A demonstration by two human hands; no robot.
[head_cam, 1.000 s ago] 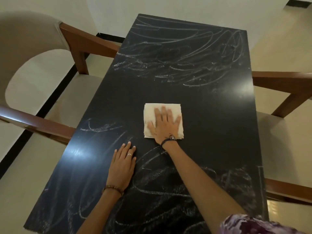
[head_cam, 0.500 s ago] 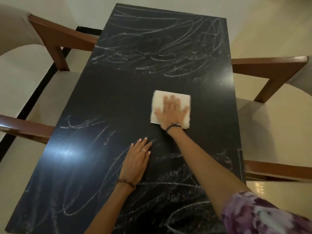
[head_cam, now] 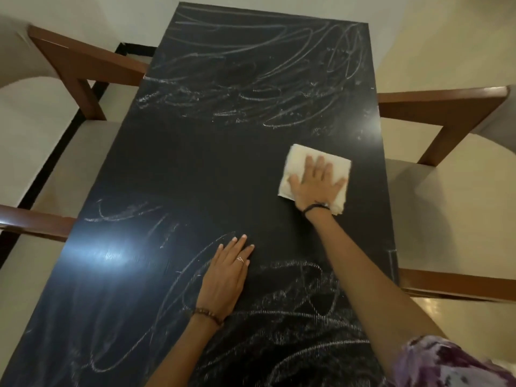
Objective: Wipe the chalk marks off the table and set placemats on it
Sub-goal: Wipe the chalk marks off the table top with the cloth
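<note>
Rightward across the desk (head_cam: pixel 195 169) the cloth (head_cam: pixel 300 160) has slid, now near the right edge, under the right hand (head_cam: pixel 317 182), pressed flat with fingers spread. Left hand (head_cam: pixel 226 277) lies flat, fingers together, near the front edge. Chalk marks (head_cam: pixel 251 88) cover the far end.

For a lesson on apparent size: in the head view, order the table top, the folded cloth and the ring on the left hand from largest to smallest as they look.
1. table top, fills most of the view
2. cloth
3. ring, tiny
</note>
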